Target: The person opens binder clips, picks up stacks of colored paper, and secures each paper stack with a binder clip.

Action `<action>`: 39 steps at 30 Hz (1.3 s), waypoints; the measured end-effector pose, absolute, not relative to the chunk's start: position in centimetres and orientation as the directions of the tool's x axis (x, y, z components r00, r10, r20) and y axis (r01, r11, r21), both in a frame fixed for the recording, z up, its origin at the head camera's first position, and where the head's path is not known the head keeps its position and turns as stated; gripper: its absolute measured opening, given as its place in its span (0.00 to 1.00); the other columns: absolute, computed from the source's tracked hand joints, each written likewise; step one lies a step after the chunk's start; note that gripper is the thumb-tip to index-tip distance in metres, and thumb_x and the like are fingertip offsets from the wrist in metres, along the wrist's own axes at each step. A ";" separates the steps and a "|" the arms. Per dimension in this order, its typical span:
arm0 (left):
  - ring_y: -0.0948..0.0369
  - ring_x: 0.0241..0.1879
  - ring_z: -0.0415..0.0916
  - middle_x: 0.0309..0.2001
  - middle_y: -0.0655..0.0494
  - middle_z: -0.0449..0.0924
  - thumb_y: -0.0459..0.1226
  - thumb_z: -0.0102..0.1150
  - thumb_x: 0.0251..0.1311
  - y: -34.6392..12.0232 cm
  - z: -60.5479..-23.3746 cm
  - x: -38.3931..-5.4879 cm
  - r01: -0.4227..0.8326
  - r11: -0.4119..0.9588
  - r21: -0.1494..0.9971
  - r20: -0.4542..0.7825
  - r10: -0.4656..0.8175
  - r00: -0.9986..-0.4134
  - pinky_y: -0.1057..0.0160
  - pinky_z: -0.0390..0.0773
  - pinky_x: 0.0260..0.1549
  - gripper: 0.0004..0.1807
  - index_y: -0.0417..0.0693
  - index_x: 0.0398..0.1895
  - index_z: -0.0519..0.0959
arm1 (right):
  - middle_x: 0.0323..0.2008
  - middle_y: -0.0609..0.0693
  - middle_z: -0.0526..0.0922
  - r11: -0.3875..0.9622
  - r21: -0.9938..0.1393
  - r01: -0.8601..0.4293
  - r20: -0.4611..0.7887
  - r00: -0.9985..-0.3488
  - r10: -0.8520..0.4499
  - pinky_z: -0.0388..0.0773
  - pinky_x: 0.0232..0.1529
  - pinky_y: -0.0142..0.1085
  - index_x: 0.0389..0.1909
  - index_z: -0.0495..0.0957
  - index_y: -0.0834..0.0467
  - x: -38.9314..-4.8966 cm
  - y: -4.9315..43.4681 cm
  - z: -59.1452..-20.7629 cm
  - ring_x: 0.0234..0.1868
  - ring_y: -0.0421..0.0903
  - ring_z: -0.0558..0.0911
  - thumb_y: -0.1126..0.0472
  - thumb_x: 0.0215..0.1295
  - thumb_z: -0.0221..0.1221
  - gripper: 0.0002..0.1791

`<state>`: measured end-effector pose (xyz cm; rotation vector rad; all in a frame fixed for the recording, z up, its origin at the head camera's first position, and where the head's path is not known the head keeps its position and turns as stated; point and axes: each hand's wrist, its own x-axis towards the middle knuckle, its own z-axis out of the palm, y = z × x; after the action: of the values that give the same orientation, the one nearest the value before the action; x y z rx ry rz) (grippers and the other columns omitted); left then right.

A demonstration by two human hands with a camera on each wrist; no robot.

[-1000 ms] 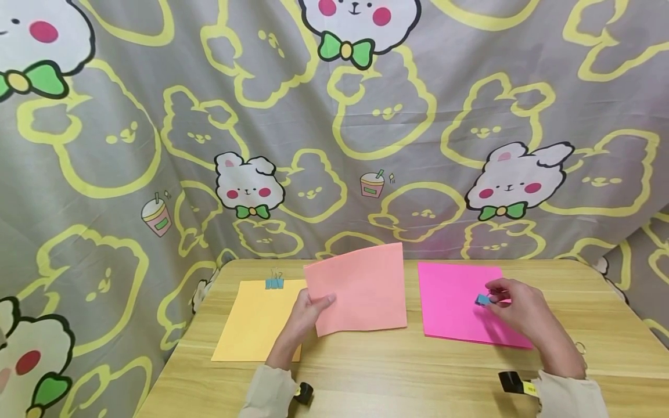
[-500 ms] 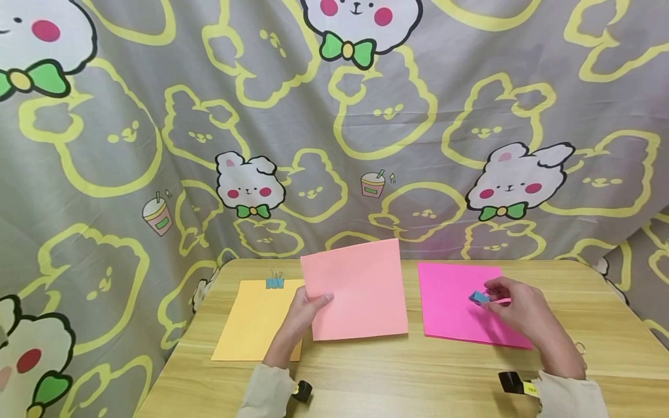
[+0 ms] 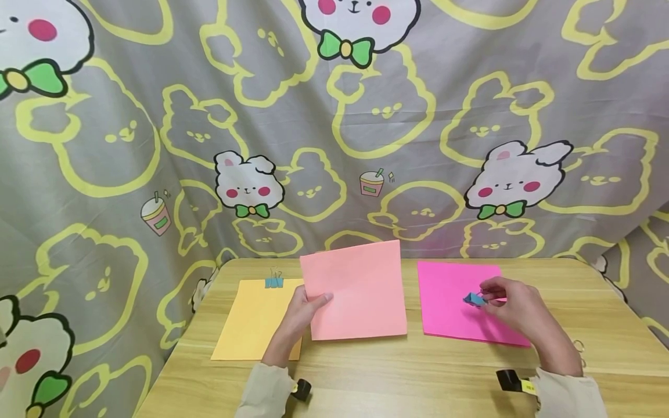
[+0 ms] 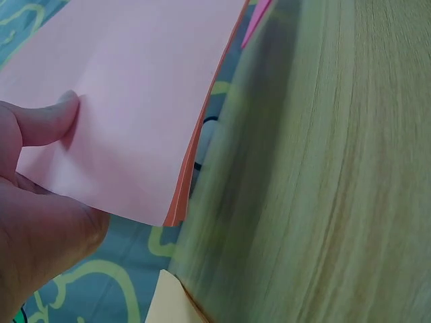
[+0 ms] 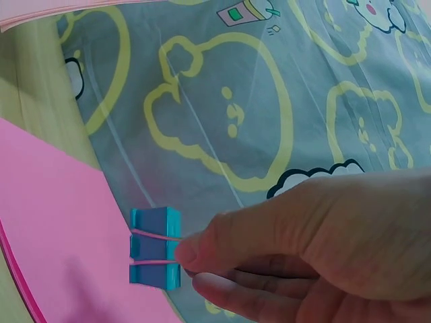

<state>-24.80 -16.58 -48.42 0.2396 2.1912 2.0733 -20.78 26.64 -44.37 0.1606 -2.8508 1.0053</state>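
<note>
My left hand [image 3: 302, 310] grips a stack of light pink paper [image 3: 360, 293] by its left edge, thumb on the front face. The stack is raised off the table and tilted towards me; in the left wrist view its sheets [image 4: 183, 192] show slightly apart along one edge. With thumb and fingers my right hand [image 3: 517, 302] pinches a blue binder clip [image 3: 474, 299] by its wire handles, above a stack of bright pink paper [image 3: 444, 302]. In the right wrist view the clip [image 5: 155, 249] touches no paper that I can see.
At the left lies yellow paper [image 3: 251, 331] with another blue binder clip [image 3: 274, 283] at its top edge. Part of a small metal ring-like piece [image 3: 579, 346] shows beside my right wrist. A patterned curtain [image 3: 313, 116] hangs behind the wooden table [image 3: 407, 377].
The light pink stack has turned to face me more squarely. My right hand has shifted slightly left with the binder clip, whose body has turned.
</note>
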 end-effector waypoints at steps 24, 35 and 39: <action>0.57 0.37 0.81 0.41 0.46 0.84 0.29 0.62 0.68 -16.3 -48.1 -24.6 0.046 0.054 0.997 0.031 0.241 -0.970 0.60 0.82 0.39 0.15 0.30 0.54 0.77 | 0.44 0.55 0.87 0.635 -0.746 -0.202 0.180 -0.979 -0.100 0.80 0.39 0.31 0.51 0.82 0.64 -20.5 25.6 -44.1 0.39 0.42 0.84 0.59 0.65 0.71 0.18; 0.57 0.37 0.83 0.40 0.46 0.85 0.29 0.62 0.68 -16.2 -48.2 -24.5 0.042 0.029 0.999 0.032 0.273 -0.961 0.60 0.83 0.37 0.14 0.29 0.52 0.77 | 0.47 0.58 0.86 0.523 -0.830 -0.192 0.178 -0.981 -0.077 0.81 0.41 0.29 0.53 0.80 0.66 -20.7 24.9 -44.0 0.41 0.37 0.84 0.57 0.67 0.69 0.21; 0.58 0.37 0.83 0.40 0.47 0.85 0.29 0.62 0.68 -16.2 -48.4 -24.6 0.050 0.024 0.998 0.041 0.276 -0.960 0.60 0.83 0.37 0.14 0.29 0.53 0.77 | 0.46 0.58 0.86 0.478 -0.853 -0.209 0.189 -0.978 -0.089 0.81 0.41 0.29 0.53 0.81 0.67 -20.7 24.8 -43.9 0.40 0.36 0.85 0.60 0.67 0.69 0.19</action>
<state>-24.61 -16.24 -48.37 0.3423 2.1233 2.0585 -20.71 24.75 -43.91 0.2623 -2.5969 1.5239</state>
